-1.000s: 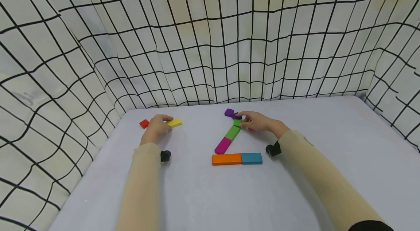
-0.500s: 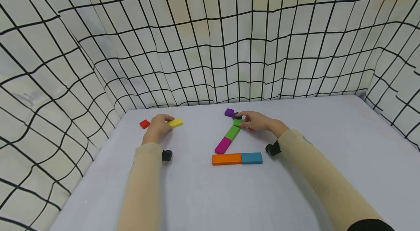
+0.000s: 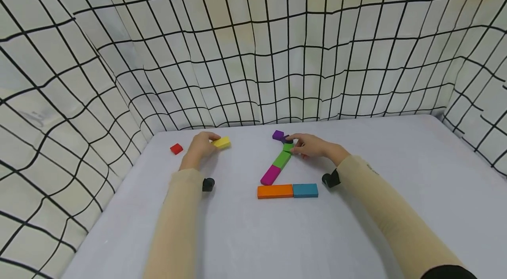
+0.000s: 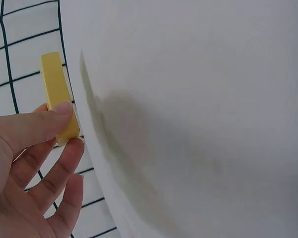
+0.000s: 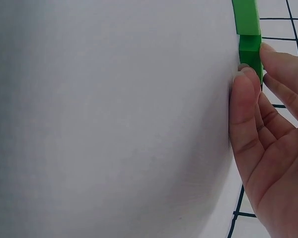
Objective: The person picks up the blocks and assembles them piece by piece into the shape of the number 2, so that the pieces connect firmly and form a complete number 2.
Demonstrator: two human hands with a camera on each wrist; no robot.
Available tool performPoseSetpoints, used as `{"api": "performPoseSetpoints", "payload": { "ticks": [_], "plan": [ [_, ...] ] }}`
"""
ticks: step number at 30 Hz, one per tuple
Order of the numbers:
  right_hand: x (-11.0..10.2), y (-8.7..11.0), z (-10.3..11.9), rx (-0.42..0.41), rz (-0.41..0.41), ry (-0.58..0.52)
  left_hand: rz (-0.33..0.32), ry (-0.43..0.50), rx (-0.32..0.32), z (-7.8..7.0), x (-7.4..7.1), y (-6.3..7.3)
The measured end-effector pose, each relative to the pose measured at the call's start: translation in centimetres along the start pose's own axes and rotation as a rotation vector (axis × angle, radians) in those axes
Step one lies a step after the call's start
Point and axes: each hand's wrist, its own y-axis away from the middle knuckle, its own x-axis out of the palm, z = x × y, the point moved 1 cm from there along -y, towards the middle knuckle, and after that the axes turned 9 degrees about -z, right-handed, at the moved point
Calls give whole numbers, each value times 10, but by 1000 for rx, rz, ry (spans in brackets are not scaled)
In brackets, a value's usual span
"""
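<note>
My left hand [image 3: 201, 146] pinches a yellow block [image 3: 222, 142] between thumb and fingers; in the left wrist view that block [image 4: 54, 82] projects past the fingertips. My right hand [image 3: 310, 145] is at the far end of a slanted row, its thumb against a short green block [image 3: 288, 147] and a finger at a dark purple block [image 3: 286, 139] beside it. The fingers partly cover both. A lighter green block [image 3: 282, 159] and a magenta block [image 3: 270, 175] continue the row towards me. A purple block [image 3: 278, 135] touches the row's far end.
An orange block [image 3: 275, 191] and a blue block [image 3: 305, 190] lie end to end, nearer me. Far left on the white table [image 3: 253, 239] lies a red block [image 3: 176, 149]. A black-gridded white wall [image 3: 269, 67] encloses the back and sides.
My left hand has moved right with the yellow block, away from the red block, which now shows fully. My right hand stays at the row's far end.
</note>
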Motion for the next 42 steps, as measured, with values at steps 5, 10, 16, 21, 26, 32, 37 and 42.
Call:
{"api": "performPoseSetpoints", "payload": {
  "ticks": [5, 10, 16, 21, 26, 32, 37, 42],
  "plan": [
    [-1, -2, -2, -6, 1, -2, 4, -11, 19, -11, 9, -4],
    [0, -1, -2, -4, 1, 1, 14, -15, 19, -17, 16, -6],
    [1, 0, 0, 10, -4, 6, 16, 11, 45, -27, 22, -6],
    [1, 0, 1, 5, -3, 10, 6, 19, 63, -34, 28, -7],
    [0, 0, 1, 4, -4, 16, 8, 12, 70, -42, 36, -9],
    [-1, 1, 1, 9, 0, 2, -3, 9, 80, -53, 45, -10],
    [-1, 1, 2, 11, 2, 3, -4, 16, 84, -57, 50, -13],
    [-1, -1, 1, 14, 1, 11, -10, 34, 87, -61, 53, -14]
  ]
}}
